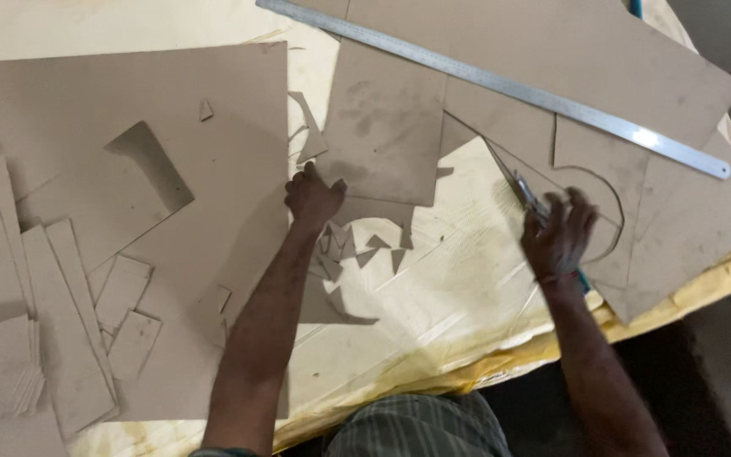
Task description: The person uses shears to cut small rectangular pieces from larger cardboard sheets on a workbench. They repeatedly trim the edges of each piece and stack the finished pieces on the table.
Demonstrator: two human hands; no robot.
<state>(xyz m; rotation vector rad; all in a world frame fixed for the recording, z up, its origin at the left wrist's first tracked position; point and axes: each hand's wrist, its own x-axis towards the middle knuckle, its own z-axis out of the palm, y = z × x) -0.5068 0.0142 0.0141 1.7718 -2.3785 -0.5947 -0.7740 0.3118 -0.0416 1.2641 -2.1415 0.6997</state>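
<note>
Basically thin brown card sheet (387,127) lying flat on the counter (458,279), mid-frame, w/ another sheet (636,211) to the right carrying a curved cut line. Looks light, fairly stiff but bendy at unsupported edges, so it would likely slide unless pinned; best held by pressing flat near the cut line, not lifted by a corner. Cut edges prob. a bit sharp, surface matte so not slippery.

Left hand (310,199): arm stretched fwd, palm down, fingers loosely curled and bunched, pressing at the sheet's lower left edge. Small triangular offcuts (357,250) just below it.

Right hand (558,237): wrist cocked, fingers wrapped tight round a slim cutting knife (528,196), blade end pointing up-left onto the card by the curved line. Slightly blurred, so exact grip unclear.

Long steel ruler (501,85) lies diagonally across the top sheets, apart from both hands. Cut strips (61,322) stacked far left.
</note>
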